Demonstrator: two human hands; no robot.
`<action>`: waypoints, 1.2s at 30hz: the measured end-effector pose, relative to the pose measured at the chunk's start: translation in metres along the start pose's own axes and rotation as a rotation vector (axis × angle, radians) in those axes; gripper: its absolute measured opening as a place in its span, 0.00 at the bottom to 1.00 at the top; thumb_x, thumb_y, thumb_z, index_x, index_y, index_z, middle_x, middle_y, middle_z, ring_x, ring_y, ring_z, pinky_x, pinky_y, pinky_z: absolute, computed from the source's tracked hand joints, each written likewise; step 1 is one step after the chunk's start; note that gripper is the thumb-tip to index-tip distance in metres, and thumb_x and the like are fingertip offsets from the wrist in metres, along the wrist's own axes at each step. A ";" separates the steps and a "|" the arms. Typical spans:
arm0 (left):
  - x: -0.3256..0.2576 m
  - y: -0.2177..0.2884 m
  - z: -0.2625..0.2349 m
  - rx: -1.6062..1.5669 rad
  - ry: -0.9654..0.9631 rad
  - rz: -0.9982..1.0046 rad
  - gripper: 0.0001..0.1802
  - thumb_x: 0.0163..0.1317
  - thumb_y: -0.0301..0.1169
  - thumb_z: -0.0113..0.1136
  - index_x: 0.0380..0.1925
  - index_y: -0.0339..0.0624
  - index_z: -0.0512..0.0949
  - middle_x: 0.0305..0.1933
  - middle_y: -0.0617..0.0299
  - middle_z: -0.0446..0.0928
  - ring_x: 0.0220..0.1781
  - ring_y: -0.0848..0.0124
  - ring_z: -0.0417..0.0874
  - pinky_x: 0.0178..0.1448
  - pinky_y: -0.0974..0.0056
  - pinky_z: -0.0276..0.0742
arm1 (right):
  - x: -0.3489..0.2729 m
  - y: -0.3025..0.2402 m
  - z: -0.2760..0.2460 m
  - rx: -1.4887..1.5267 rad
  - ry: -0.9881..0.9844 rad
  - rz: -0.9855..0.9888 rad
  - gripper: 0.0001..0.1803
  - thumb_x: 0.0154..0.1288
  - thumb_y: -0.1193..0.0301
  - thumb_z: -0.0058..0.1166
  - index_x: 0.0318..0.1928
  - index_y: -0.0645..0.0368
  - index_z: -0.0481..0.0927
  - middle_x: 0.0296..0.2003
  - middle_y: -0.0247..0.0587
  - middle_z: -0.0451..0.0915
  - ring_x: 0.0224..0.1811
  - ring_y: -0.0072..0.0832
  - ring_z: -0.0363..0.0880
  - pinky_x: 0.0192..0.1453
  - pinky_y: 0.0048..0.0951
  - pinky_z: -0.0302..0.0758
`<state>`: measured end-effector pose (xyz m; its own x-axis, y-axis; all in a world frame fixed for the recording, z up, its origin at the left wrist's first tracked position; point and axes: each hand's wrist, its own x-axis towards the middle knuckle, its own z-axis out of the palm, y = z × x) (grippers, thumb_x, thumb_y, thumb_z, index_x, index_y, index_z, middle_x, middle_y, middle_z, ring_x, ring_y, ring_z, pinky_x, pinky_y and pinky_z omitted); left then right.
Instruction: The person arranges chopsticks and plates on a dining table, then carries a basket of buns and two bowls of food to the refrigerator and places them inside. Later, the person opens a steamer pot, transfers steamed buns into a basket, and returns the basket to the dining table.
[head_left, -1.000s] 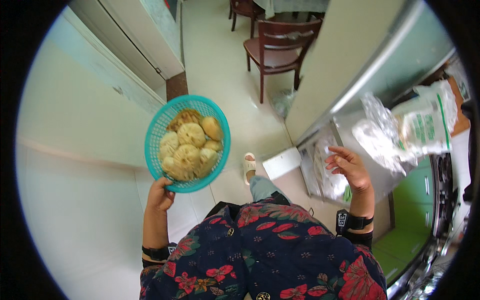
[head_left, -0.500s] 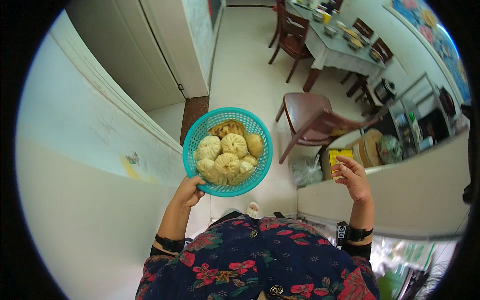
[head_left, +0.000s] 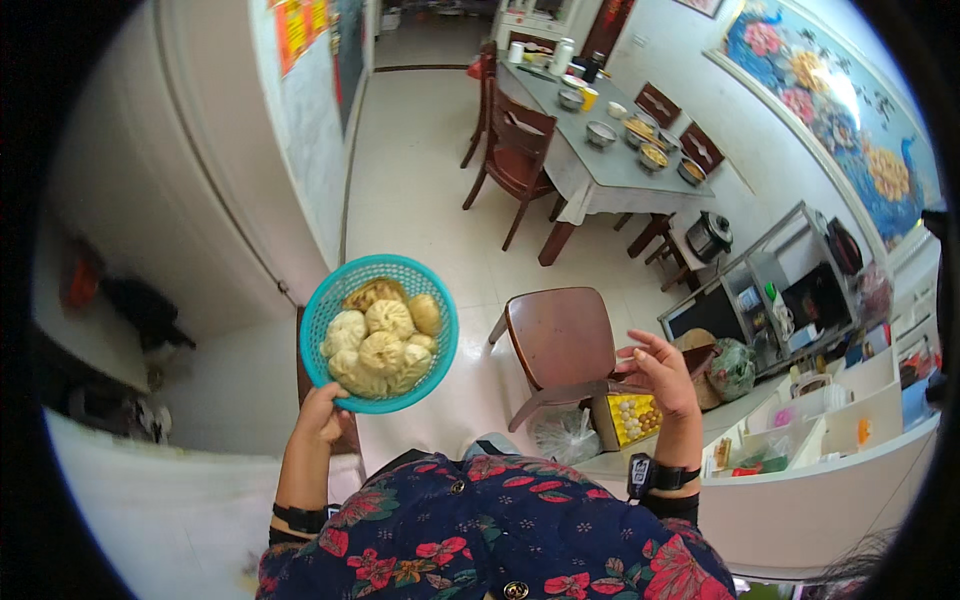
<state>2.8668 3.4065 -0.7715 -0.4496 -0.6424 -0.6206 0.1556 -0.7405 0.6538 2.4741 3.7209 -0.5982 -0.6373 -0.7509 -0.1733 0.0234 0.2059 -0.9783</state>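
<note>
My left hand [head_left: 321, 414] grips the near rim of a round turquoise plastic basket [head_left: 447, 335], thumb over the edge. Several pale steamed buns [head_left: 382, 353] with pleated tops sit in the basket. At its far side lies a browned, crescent-shaped pastry [head_left: 374, 293]. My right hand [head_left: 662, 374] is held out in the air with fingers apart and nothing in it. Below that hand, by its line of sight, are the wooden chair [head_left: 562, 338] and a yellow box of eggs [head_left: 633, 418].
Ahead on the right stands a dining table [head_left: 590, 172] with several metal bowls [head_left: 601, 133] of food and dark chairs around it. A doorway wall [head_left: 303, 150] runs along the left. A low white partition [head_left: 830, 490] with open compartments is at the right. A clear plastic bag [head_left: 567, 436] rests by the chair.
I have moved forward, past the wall edge on the left, and the dining table appears closer. The basket stays in my left hand. My right hand remains raised and empty.
</note>
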 end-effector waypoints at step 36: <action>0.020 -0.076 0.013 -0.014 0.008 0.300 0.11 0.50 0.24 0.52 0.36 0.43 0.73 0.25 0.69 0.76 0.16 0.79 0.72 0.14 0.79 0.66 | -0.126 0.186 -0.212 0.190 0.378 -0.159 0.17 0.66 0.70 0.52 0.54 0.61 0.73 0.38 0.40 0.81 0.32 0.23 0.82 0.31 0.19 0.77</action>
<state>2.8345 3.4524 -0.8281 -0.3745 -0.8347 -0.4037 0.2931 -0.5197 0.8025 2.3958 3.9865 -0.7342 -0.8802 -0.4746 -0.0004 0.0215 -0.0389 -0.9990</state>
